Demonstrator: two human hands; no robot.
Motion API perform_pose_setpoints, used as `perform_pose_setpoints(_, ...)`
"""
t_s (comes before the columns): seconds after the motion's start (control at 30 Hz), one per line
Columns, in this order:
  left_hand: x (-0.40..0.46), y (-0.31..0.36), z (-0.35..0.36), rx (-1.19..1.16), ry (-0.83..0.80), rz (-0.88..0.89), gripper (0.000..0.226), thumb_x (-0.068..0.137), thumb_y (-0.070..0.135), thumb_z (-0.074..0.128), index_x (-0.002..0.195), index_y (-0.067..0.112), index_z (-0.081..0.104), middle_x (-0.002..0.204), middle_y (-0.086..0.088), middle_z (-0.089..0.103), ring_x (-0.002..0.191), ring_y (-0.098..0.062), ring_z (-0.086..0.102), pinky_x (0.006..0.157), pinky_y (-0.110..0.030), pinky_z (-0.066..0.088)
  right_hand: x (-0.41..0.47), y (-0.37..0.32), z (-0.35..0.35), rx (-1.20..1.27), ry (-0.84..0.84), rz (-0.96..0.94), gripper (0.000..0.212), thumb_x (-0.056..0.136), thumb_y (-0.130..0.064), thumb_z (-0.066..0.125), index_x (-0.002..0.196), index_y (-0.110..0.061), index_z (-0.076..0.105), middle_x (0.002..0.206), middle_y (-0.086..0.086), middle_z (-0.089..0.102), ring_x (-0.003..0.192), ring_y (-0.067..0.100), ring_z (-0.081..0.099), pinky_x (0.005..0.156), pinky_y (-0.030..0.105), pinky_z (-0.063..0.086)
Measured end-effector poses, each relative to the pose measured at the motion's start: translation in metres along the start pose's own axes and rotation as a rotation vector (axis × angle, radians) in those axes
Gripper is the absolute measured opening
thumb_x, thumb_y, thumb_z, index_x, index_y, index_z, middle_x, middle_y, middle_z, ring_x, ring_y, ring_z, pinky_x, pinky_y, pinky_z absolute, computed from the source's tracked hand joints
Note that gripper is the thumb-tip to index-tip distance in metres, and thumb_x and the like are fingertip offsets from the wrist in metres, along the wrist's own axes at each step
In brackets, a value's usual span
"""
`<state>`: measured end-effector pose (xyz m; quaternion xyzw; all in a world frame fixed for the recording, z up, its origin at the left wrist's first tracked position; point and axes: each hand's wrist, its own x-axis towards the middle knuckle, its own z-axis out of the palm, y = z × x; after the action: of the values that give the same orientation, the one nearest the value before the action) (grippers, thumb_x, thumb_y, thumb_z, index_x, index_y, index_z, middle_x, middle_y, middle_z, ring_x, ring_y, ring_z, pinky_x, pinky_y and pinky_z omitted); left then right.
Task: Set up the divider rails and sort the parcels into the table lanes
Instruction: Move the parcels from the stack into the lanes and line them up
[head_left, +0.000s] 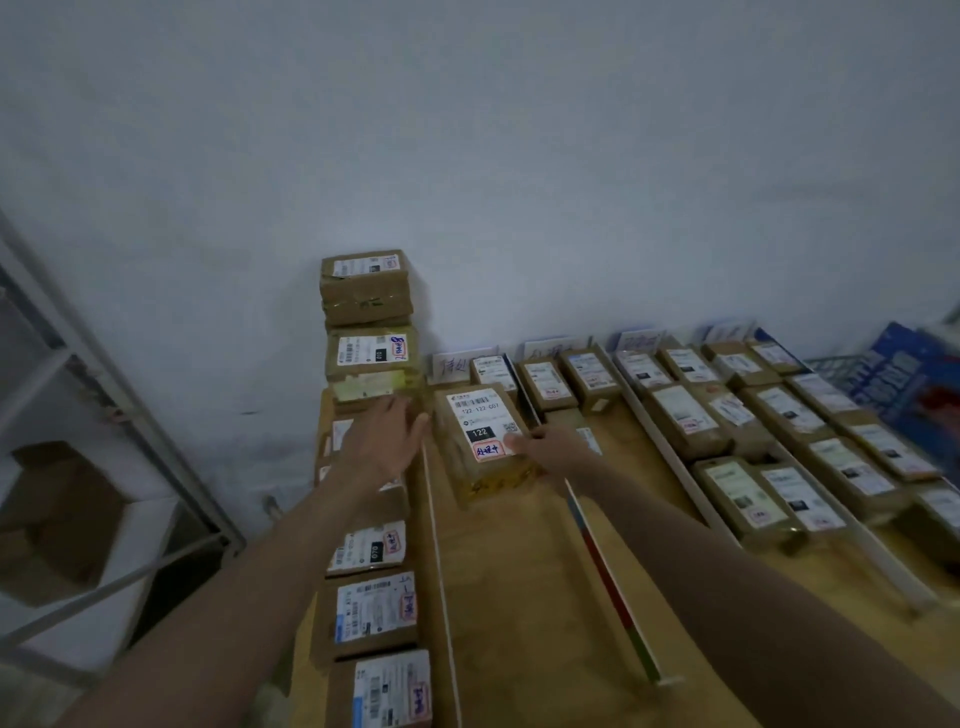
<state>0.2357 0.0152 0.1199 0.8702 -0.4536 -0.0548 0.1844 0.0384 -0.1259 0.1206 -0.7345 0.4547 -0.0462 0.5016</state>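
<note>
Both arms reach out over a wooden table (524, 597) set against a pale wall. The right hand (548, 441) grips the near right edge of a brown parcel (480, 441), thumb pressed on its white label, which reads "122-122-007" with "122" in a black box and a red-bordered sticker of handwriting too small to make out. This parcel sits tilted in the second lane from the left, toward the far end. The left hand (387, 436) is spread wide with straight fingers, holding nothing, hovering beside the parcel's left side and over the left lane.

A thin white divider rail (441, 566) runs near to far on the parcel's left; a second rail (615, 597) with red and green along its side runs on its right, passing under the right forearm. Farther right, another white rail (670, 457) separates lanes packed with labelled parcels (810, 441).

The left lane holds a row of parcels; one near label shows "070" (375, 551). At its far end stands a tall stack (370, 332), with "010" on one label. Handwritten cards (460, 364) lean against the wall behind the lanes, unreadable. A metal shelf (78, 441) stands at far left, and a blue printed box (909, 379) at far right.
</note>
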Motion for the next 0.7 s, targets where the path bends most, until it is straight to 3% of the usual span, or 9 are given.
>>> perform_pose_setpoints(0.13, -0.014, 0.041, 0.034, 0.093, -0.099, 0.108, 0.054, 0.103, 0.047, 0.036, 0.143, 0.014, 0.045, 0.148, -0.008, 0.045, 0.130, -0.027, 0.047, 0.106, -0.040, 0.041, -0.029, 0.040, -0.037, 0.039, 0.131, 0.084, 0.036, 0.094, -0.038, 0.062, 0.104, -0.004, 0.066, 0.094, 0.008, 0.070, 0.079, 0.018, 0.066, 0.067, 0.029, 0.056)
perform_pose_setpoints(0.37, -0.024, 0.114, 0.080, 0.207, -0.191, 0.181, 0.053, 0.102, 0.048, 0.034, 0.140, 0.013, 0.048, 0.143, -0.007, 0.048, 0.126, -0.026, 0.049, 0.102, -0.038, 0.042, -0.049, 0.106, -0.104, 0.007, 0.322, 0.168, 0.031, 0.095, -0.037, 0.062, 0.092, -0.006, 0.060, 0.084, 0.006, 0.060, 0.069, 0.017, 0.056, 0.059, 0.029, 0.046)
perform_pose_setpoints(0.53, -0.009, 0.157, 0.114, 0.227, -0.223, 0.176, 0.052, 0.102, 0.048, 0.035, 0.136, 0.012, 0.053, 0.138, -0.008, 0.051, 0.123, -0.027, 0.051, 0.104, -0.039, 0.041, -0.021, 0.150, -0.144, -0.037, 0.354, 0.207, 0.045, 0.094, -0.040, 0.062, 0.110, 0.002, 0.065, 0.107, 0.014, 0.068, 0.097, 0.027, 0.065, 0.089, 0.044, 0.055)
perform_pose_setpoints(0.7, 0.023, 0.196, 0.152, 0.225, -0.247, 0.139, 0.049, 0.101, 0.046, 0.037, 0.135, 0.013, 0.051, 0.135, -0.007, 0.053, 0.122, -0.026, 0.052, 0.103, -0.038, 0.041, 0.028, 0.189, -0.183, -0.064, 0.311, 0.222, 0.044, 0.095, -0.039, 0.060, 0.117, -0.002, 0.064, 0.113, 0.012, 0.067, 0.104, 0.028, 0.064, 0.092, 0.045, 0.054)
